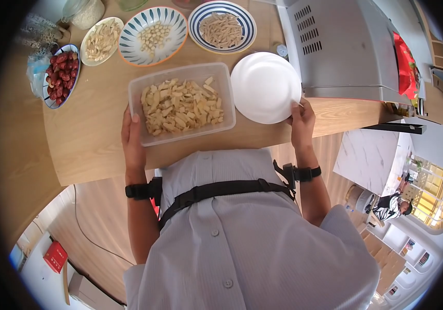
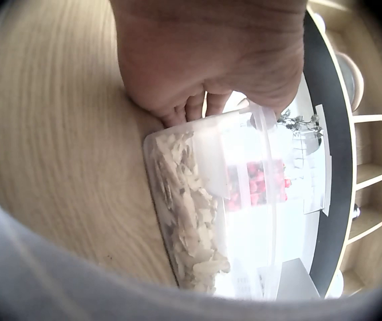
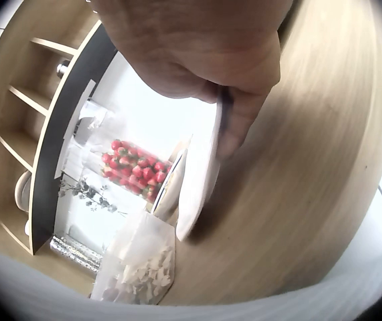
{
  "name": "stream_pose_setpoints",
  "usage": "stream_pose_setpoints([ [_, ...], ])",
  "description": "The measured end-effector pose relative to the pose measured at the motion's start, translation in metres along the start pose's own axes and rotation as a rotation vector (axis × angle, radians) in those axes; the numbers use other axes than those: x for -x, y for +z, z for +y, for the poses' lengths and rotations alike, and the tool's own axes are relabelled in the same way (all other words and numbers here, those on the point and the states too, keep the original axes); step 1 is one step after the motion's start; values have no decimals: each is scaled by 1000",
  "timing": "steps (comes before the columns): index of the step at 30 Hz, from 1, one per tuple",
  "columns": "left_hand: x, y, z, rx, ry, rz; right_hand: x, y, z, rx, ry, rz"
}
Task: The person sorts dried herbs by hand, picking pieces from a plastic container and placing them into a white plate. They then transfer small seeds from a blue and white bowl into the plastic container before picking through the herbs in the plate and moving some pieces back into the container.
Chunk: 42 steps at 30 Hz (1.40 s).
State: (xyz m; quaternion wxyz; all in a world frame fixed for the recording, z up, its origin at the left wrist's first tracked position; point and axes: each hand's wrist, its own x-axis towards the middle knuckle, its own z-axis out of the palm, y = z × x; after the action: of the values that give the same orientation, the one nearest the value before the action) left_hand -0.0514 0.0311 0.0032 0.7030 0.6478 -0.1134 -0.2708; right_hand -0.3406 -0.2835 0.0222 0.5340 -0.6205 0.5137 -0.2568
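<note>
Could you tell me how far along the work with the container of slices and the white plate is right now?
Early. The clear container is full of pale slices and sits on the table. The left hand grips its edge; the right hand holds the white plate's rim. The plate is bare, so any filling remains.

1. No words, brand names or numbers can be read in any view.
2. The red box (image 1: 55, 257) on the floor bears markings too small to make out.
3. The silver appliance (image 1: 343, 49) on the bench (image 1: 92, 139) shows only vent slots, no legible label.
</note>
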Motion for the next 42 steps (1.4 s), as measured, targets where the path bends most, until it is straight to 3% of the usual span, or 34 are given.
stream_pose_setpoints([
  [7, 0, -2, -3, 11, -3, 0, -12, 13, 7, -61, 15, -18],
  [10, 0, 0, -1, 18, -1, -2, -23, 8, 14, -28, 84, -100],
  [13, 1, 2, 1, 30, 2, -1, -27, 12, 10, 35, 18, -75],
  [15, 2, 2, 1, 34, -15, 9, -31, 5, 5, 97, 54, -150],
  [19, 3, 1, 0, 41, -39, 15, -34, -15, -15, 391, -60, -216],
  [22, 2, 0, 1, 43, -14, -7, -34, -20, -44, 730, -196, -167],
  [25, 2, 1, 1, 48, -2, -17, -36, 10, -87, 543, -315, -211],
  [28, 2, -1, -4, 44, -12, -8, -64, 46, -90, 383, -362, -318],
  [31, 1, -3, -2, 22, -13, 5, -95, 81, -93, 351, -482, -282],
  [34, 3, 1, 3, 36, -32, 3, -130, 101, -100, 548, -708, -161],
  [42, 3, 3, 12, -10, -22, -13, -154, 173, -135, 488, -867, -324],
])
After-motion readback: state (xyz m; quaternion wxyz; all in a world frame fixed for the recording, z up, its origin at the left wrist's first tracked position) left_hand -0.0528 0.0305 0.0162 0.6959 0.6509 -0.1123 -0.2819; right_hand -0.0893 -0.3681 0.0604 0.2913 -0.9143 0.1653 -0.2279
